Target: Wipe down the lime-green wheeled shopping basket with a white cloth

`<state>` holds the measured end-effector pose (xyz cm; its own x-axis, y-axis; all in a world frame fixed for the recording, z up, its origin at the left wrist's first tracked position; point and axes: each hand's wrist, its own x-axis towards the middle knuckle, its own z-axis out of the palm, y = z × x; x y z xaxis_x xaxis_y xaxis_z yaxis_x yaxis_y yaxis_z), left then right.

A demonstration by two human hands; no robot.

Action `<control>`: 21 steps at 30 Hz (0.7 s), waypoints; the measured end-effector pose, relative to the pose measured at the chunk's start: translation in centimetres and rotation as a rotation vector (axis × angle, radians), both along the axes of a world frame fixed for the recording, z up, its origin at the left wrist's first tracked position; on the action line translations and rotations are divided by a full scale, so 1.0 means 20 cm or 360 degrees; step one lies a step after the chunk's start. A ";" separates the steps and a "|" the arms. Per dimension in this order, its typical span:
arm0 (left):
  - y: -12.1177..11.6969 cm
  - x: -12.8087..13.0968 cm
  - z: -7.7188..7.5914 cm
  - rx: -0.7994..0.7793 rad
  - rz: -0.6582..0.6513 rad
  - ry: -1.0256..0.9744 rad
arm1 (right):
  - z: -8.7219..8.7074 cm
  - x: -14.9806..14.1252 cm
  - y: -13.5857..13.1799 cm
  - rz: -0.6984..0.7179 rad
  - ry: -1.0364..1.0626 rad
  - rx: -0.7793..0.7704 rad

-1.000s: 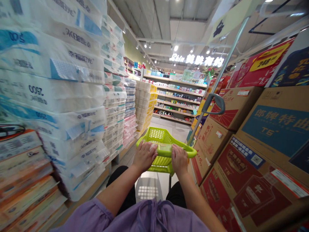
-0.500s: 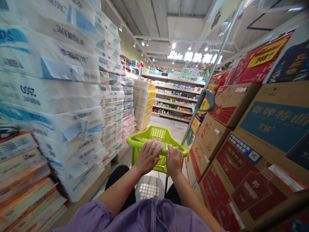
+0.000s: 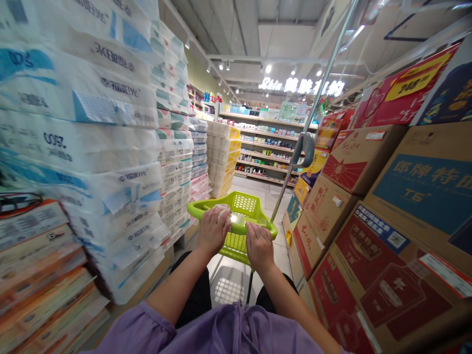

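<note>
Between tall stacks of wrapped toilet-paper packs (image 3: pixel 84 88) on the left and printed cardboard cartons (image 3: pixel 424 196) on the right, the person stands at a lime-green plastic shopping cart (image 3: pixel 243 204); its handle bar (image 3: pixel 269 230) runs crosswise just in front of the body. The left hand (image 3: pixel 213 230) lies on the bar, its fingers (image 3: pixel 217 216) curled closed over the top; a pale rounded item (image 3: pixel 223 211) shows just under the fingertips, though what it is cannot be told. The right hand (image 3: pixel 260 247) grips the bar beside it, its fingers (image 3: pixel 254 233) also closed and bent down over the rim; a small pale-green tag (image 3: pixel 238 220) sits on the bar between the two hands. A slim metal pole (image 3: pixel 295 182) with a grey loop grip (image 3: pixel 304 150) rises from the cart's far right side; a purple top (image 3: pixel 221 332) and black trousers (image 3: pixel 197 295) fill the bottom of the view; the aisle ends at shelves of boxed goods (image 3: pixel 265 152) beneath a lit sign (image 3: pixel 302 86).
</note>
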<state>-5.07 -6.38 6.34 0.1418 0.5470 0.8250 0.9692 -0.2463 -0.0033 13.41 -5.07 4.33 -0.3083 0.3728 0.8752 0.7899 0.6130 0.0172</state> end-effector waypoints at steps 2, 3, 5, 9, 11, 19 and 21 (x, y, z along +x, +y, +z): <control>-0.01 0.02 -0.01 0.0002 -0.0036 0.0025 | -0.01 -0.02 0.00 -0.0012 0.0040 0.0006; -0.02 0.03 -0.01 -0.0005 -0.0107 0.0096 | -0.01 -0.03 0.00 -0.0019 0.0053 0.0011; -0.04 0.06 -0.02 -0.0021 -0.0267 0.0257 | -0.01 -0.04 0.01 -0.0018 0.0044 0.0019; -0.03 0.01 0.01 -0.0053 -0.0247 0.0237 | 0.01 0.03 0.03 0.0039 -0.0029 -0.0016; -0.01 -0.05 0.02 -0.0062 -0.0083 0.0044 | 0.01 0.10 0.05 0.0010 0.0023 -0.0032; -0.01 0.07 -0.08 -0.0006 -0.0210 0.0212 | -0.05 0.19 0.13 -0.0149 0.0289 -0.0043; 0.00 0.11 -0.10 -0.0014 -0.0290 0.0308 | -0.05 0.19 0.13 -0.0175 0.0275 -0.0058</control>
<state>-2.95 -6.43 4.43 0.3934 0.5051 0.7682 0.8904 -0.4175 -0.1815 17.13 -2.49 3.35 -0.1105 0.4282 0.8969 0.8414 0.5206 -0.1449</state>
